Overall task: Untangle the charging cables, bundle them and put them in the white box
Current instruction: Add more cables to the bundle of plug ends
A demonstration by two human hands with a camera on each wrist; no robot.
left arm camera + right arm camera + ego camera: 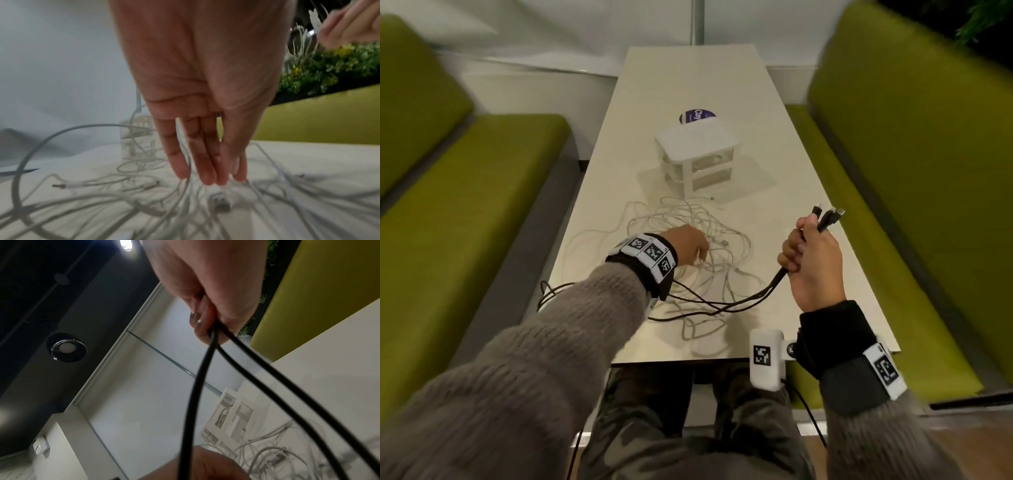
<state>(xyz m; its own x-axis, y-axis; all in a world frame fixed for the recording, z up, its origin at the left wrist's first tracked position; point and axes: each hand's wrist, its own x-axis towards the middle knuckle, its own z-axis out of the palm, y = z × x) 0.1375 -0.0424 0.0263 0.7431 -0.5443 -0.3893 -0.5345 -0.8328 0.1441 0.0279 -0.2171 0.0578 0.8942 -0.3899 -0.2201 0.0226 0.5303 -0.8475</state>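
Two hands at work: right hand fisted round black cables, plugs up; left hand, fingers straight, dips into white tangle directly beneath, box beyond.

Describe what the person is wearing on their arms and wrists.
Both arms wear fuzzy grey knit sleeves. Each wrist has a black strap carrying white blocks printed with black square code markers. A white camera box with a thin black lead sits by the right wrist. The hands are bare.
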